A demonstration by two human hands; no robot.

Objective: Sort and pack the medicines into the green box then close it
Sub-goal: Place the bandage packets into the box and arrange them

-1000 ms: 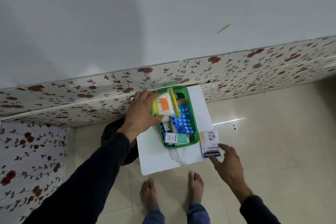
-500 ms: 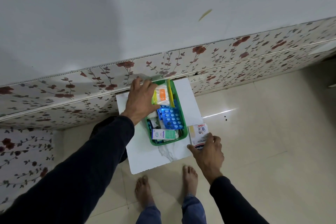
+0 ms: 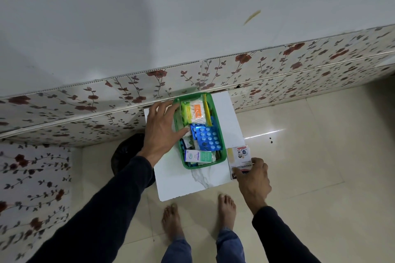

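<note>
The green box (image 3: 220, 132) stands open on a small white table (image 3: 181, 183). Inside lie a yellow-and-orange packet of cotton buds (image 3: 195, 112) at the far end, blue blister strips (image 3: 206, 136) in the middle and a teal-and-white carton (image 3: 197, 156) at the near end. My left hand (image 3: 162, 130) rests flat with spread fingers over the box's left rim, holding nothing. My right hand (image 3: 253, 175) grips the near end of a white plaster box (image 3: 239, 155) lying at the table's right edge, beside the green box.
A floral-patterned wall panel (image 3: 85, 109) runs just behind the table. A dark round object (image 3: 126, 151) sits on the floor left of the table, partly behind my left arm. My bare feet (image 3: 173, 220) stand on the pale tiled floor before the table.
My left hand let the cotton bud packet go into the box's far end and now lies open on the left rim. My right hand reached the plaster box and closed on it.
</note>
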